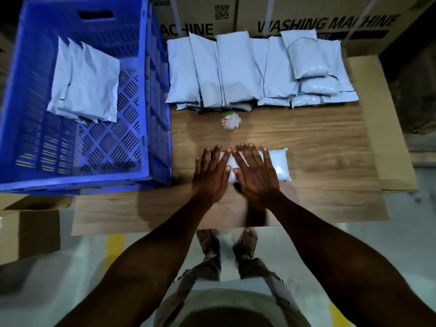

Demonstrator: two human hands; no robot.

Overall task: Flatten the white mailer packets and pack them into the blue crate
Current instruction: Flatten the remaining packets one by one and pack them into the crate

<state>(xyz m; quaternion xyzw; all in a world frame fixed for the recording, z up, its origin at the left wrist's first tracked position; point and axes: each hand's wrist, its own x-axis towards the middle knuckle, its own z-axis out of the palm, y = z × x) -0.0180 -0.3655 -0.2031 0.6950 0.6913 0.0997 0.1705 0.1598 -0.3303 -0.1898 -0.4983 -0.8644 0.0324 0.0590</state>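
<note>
Both flat hands, left hand (pixel 210 172) and right hand (pixel 256 173), on white packet (pixel 278 165)

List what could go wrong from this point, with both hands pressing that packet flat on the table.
1. Both the left hand and the right hand press the left part of the packet; its right end looks puffed, so the filling may bunch there or a seam may split.
2. The round sticker-topped object lies just beyond the fingertips; a forward smoothing stroke could knock it.
3. The packets in the blue crate lean in a loose stack and may slump.
</note>
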